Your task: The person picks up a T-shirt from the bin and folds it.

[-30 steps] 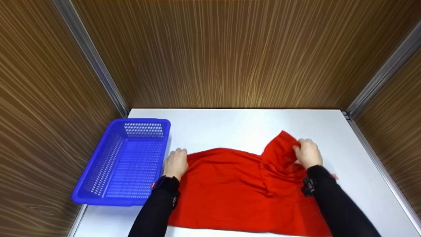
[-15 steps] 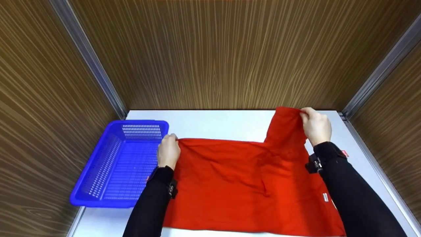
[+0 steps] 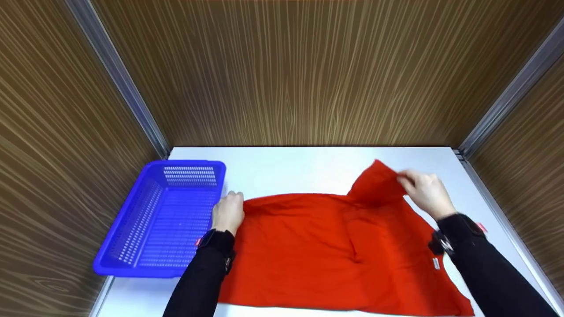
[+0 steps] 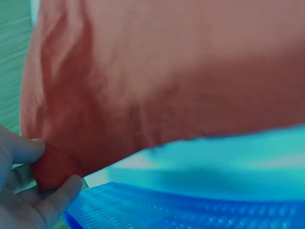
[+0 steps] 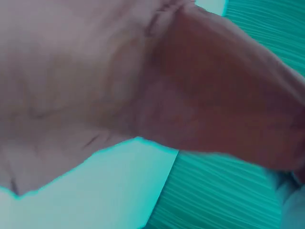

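Overhead, from the head camera, a red shirt (image 3: 326,251) lies spread across the white table (image 3: 299,169), its body flat and one sleeve (image 3: 376,182) raised toward the far right corner. The left hand (image 3: 228,212) grips the shirt's far left corner, fingers curled over the cloth edge, just beside the near right wall of a blue plastic basket (image 3: 132,246) that sits at the table's left side. The right hand (image 3: 425,190) pinches the sleeve's end between thumb and fingers and holds it lifted off the table. Both arms wear black sleeves (image 3: 198,281). Wood-grain panels (image 3: 282,70) wall in the table on three sides.

Seen from the left wrist, the fingers (image 4: 28,150) and thumb clamp the red cloth (image 4: 157,76) at its corner, with the basket's perforated wall (image 4: 181,210) just below.

At the right wrist the picture is blurred; the sleeve (image 5: 224,105) hangs taut above the table (image 5: 95,191), and the grip itself is probably at the frame's right edge, though the fingers cannot be made out there.
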Demonstrator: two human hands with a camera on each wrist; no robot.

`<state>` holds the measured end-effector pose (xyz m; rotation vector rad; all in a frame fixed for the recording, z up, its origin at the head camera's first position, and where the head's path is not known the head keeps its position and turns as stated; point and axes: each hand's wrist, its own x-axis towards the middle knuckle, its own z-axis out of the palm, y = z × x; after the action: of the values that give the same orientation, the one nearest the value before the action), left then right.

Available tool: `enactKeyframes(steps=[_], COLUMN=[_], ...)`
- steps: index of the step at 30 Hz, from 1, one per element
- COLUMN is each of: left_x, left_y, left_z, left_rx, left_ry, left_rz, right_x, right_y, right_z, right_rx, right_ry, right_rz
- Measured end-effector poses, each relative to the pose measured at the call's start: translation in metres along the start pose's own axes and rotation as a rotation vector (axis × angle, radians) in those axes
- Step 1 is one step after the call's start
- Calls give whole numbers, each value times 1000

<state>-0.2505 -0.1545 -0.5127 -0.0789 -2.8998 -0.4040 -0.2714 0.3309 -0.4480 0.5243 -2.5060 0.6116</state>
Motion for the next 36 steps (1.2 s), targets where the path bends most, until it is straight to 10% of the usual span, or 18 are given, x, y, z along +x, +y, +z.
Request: enactKeyframes(steps=[19,27,36], left_x=[-38,-48,-65], left_y=[-6,-6,-9], left_z=[-2,-4,8], left_rx=[257,308,351], left_ry=[2,-83,64], left_rz=[260,269,307], right_x=[-103,-135,-163], right_y=[2,4,22], right_z=[-66,-75,-69], right_rx=[267,311,446], right_ry=[-114,-304,-550], right_rz=[18,112,89])
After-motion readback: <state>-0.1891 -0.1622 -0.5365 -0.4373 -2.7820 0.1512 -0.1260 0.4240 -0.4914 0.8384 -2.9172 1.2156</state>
